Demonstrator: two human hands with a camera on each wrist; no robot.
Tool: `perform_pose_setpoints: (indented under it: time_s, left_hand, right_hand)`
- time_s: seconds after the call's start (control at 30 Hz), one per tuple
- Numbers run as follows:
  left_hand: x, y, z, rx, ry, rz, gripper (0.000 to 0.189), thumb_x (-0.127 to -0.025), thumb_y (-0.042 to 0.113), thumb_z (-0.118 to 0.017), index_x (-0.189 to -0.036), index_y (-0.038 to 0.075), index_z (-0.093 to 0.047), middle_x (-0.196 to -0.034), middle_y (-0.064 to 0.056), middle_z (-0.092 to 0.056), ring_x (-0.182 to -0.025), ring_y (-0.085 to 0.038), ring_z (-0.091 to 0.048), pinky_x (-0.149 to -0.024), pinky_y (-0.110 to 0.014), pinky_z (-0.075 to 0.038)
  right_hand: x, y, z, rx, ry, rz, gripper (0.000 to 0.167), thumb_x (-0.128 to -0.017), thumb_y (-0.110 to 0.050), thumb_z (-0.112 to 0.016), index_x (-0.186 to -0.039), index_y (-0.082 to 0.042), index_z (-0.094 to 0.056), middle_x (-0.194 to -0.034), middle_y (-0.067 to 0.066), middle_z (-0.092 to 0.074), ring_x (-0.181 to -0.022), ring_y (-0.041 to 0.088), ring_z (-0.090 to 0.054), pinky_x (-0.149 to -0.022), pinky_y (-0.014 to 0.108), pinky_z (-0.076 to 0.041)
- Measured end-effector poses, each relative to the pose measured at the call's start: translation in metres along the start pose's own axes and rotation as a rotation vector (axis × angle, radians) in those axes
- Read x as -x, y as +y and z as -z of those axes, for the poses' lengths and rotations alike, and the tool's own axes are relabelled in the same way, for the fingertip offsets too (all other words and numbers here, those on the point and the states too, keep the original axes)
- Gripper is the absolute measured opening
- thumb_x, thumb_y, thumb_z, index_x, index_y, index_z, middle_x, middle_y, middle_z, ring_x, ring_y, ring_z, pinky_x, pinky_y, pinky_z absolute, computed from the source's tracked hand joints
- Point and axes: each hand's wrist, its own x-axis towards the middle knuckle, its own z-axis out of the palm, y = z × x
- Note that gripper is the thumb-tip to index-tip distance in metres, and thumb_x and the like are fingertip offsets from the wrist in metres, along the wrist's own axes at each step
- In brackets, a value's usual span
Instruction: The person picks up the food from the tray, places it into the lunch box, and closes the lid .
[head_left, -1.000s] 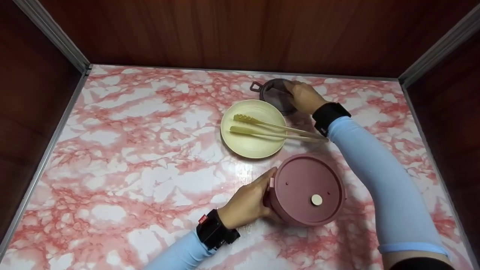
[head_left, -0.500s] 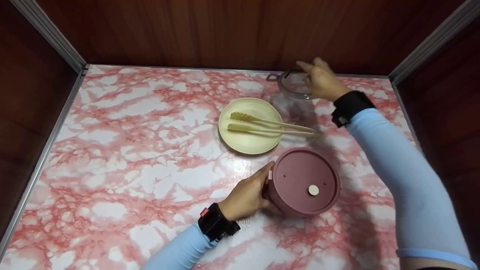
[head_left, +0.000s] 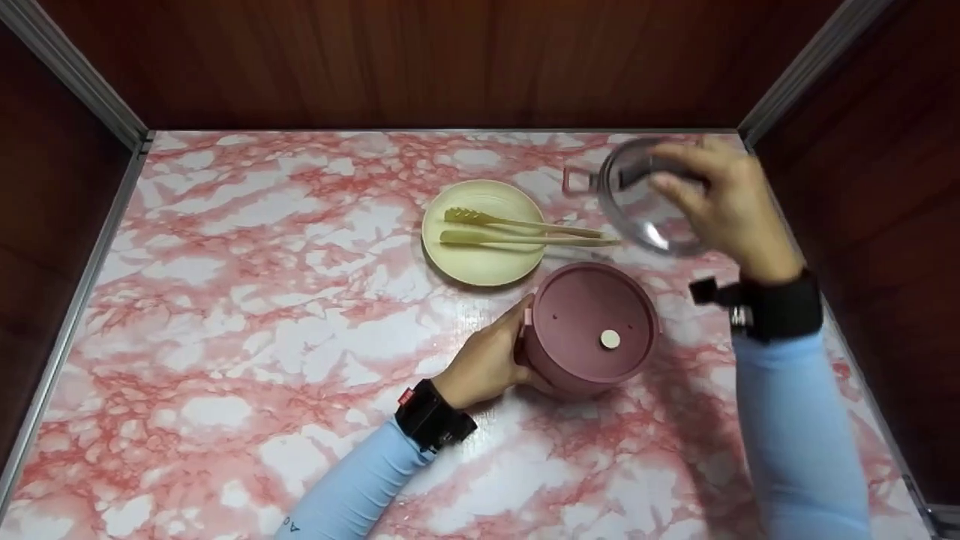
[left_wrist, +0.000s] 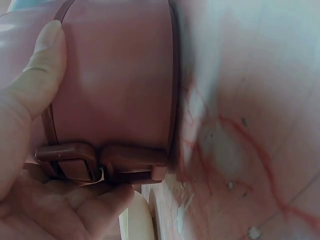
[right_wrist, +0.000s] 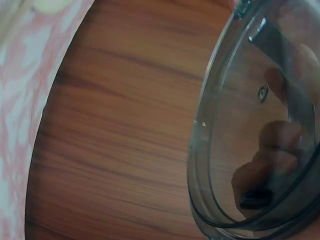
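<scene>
My left hand [head_left: 484, 364] grips the side of a round mauve pot [head_left: 577, 375], which stands near the table's middle. Its flat lid with a cream knob [head_left: 610, 340] is on top. In the left wrist view, the thumb lies along the pot's wall [left_wrist: 115, 75] and the fingers curl behind two brown-red side loops [left_wrist: 135, 162]. Raised at the back right, a see-through round lid [head_left: 651, 234] hangs tilted from my right hand [head_left: 731, 199]. Through its clear face in the right wrist view, the fingers [right_wrist: 250, 177] show curled at the dark bar handle [right_wrist: 300, 107].
Behind the pot is a pale yellow plate [head_left: 480, 271], with tongs [head_left: 525, 223] lying across it and their ends past its right rim. Dark wooden panels [head_left: 420, 67] enclose the marbled red-and-white table [head_left: 247, 337] at the back and sides.
The right hand has lifted the clear lid from behind the plate and carried it right. The left hand keeps its grip on the pot; the camera view has shifted slightly.
</scene>
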Motion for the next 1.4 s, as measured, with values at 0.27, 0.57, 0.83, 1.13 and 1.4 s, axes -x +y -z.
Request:
perform_pose_setpoints:
  time_s: [0.27, 0.57, 0.83, 1.13, 1.4]
  left_hand:
    - [-0.001, -0.004, 0.004, 0.007, 0.001, 0.015, 0.128, -0.06, 0.035, -0.095, -0.159, 0.009, -0.017, -0.159, -0.006, -0.031, -0.13, -0.026, -0.049, -0.109, -0.034, -0.04]
    - [-0.001, -0.004, 0.005, 0.03, -0.001, 0.019, 0.124, -0.061, 0.033, -0.094, -0.159, 0.017, -0.021, -0.152, -0.008, -0.042, -0.126, -0.028, -0.053, -0.108, -0.036, -0.041]
    - [0.0, -0.003, 0.003, 0.066, 0.0, 0.043, 0.104, -0.062, 0.027, -0.094, -0.149, 0.012, -0.039, -0.138, -0.012, -0.056, -0.119, -0.026, -0.058, -0.104, -0.034, -0.045]
    - [0.007, -0.005, 0.0, 0.005, 0.063, -0.062, 0.099, -0.065, 0.037, -0.092, -0.145, 0.015, -0.039, -0.134, -0.014, -0.058, -0.116, -0.029, -0.06, -0.1, -0.037, -0.048]
    - [0.007, -0.006, -0.001, 0.045, 0.062, -0.107, 0.104, -0.065, 0.039, -0.09, -0.151, 0.017, -0.036, -0.133, -0.014, -0.06, -0.12, -0.026, -0.058, -0.102, -0.035, -0.046]
  right_hand:
    - [0.063, -0.023, -0.026, -0.094, -0.022, 0.054, 0.043, -0.072, 0.01, -0.08, -0.113, -0.001, -0.074, -0.083, 0.009, -0.062, -0.072, 0.013, -0.049, -0.064, 0.016, -0.04]
    - [0.092, -0.031, -0.049, -0.184, -0.092, 0.128, 0.048, -0.071, 0.003, -0.082, -0.117, -0.008, -0.073, -0.085, 0.006, -0.058, -0.077, 0.017, -0.048, -0.068, 0.026, -0.039]
    - [0.097, -0.037, -0.059, -0.172, -0.107, 0.151, 0.045, -0.075, -0.006, -0.082, -0.119, -0.012, -0.073, -0.093, 0.007, -0.061, -0.084, 0.016, -0.053, -0.072, 0.025, -0.042]
    - [0.098, -0.048, -0.063, -0.155, -0.124, 0.163, 0.046, -0.077, -0.009, -0.082, -0.122, -0.015, -0.072, -0.111, 0.011, -0.066, -0.098, 0.023, -0.059, -0.081, 0.029, -0.047]
    - [0.101, -0.054, -0.066, -0.145, -0.118, 0.169, 0.042, -0.082, -0.012, -0.08, -0.123, -0.015, -0.071, -0.113, 0.01, -0.066, -0.102, 0.026, -0.06, -0.082, 0.038, -0.049]
